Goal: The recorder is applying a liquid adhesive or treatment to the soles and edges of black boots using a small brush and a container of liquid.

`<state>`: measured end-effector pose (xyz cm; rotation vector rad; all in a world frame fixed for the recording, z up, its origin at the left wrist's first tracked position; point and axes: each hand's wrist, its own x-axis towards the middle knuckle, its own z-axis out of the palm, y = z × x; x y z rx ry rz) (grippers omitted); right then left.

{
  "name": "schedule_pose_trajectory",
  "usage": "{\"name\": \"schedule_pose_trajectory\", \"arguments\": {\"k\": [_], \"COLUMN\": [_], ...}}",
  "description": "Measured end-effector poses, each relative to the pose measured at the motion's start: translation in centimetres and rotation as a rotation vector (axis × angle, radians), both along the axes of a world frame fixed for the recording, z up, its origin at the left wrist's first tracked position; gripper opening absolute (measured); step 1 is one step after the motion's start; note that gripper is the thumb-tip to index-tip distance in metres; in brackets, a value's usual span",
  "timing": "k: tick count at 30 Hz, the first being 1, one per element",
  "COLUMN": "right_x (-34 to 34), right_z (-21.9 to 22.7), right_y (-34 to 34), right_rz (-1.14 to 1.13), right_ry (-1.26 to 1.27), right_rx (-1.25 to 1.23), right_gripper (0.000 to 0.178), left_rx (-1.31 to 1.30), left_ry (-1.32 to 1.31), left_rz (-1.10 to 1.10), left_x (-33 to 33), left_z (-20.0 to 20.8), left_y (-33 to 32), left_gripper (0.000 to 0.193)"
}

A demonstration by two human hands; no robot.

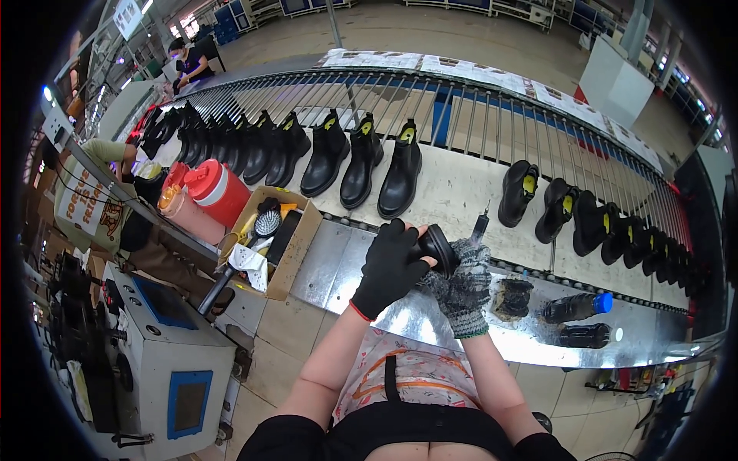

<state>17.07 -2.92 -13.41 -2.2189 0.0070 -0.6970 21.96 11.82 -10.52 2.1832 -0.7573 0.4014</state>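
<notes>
My left hand (390,267), in a black glove with bare fingertips, is closed around a black shoe (437,247) whose sole faces right. On the sole side, my right hand (464,290), in a grey knitted glove, presses against the same shoe. Much of the shoe is hidden by the two gloves. Just beyond the right fingers is a small dark tube with a thin tip (480,229); whether that hand holds it, I cannot tell. A dark, worn pad (513,298) lies on the metal ledge (330,269) to the right of my right hand.
Several black ankle boots (400,178) stand on the pale conveyor (461,173), with low black shoes (516,196) further right. A cardboard box (296,261) of tools and red jugs (219,192) are at left. Dark bottles (573,307) lie on the ledge. Other people work at far left.
</notes>
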Motion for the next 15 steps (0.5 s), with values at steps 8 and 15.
{"name": "schedule_pose_trajectory", "arguments": {"k": [8,15], "right_x": [2.7,2.8], "right_z": [-3.2,-1.6], "right_y": [-0.5,-0.7], "right_rz": [0.241,0.091], "right_ry": [0.036,0.096], "right_rx": [0.611,0.1], "right_gripper": [0.028,0.035], "left_rx": [0.045,0.145], "left_ry": [-0.277,-0.185], "left_rz": [0.015,-0.138], "left_x": [-5.0,-7.2], "left_z": [2.3,-1.2], "left_y": [-2.9,-1.9], "left_gripper": [0.059,0.045]}}
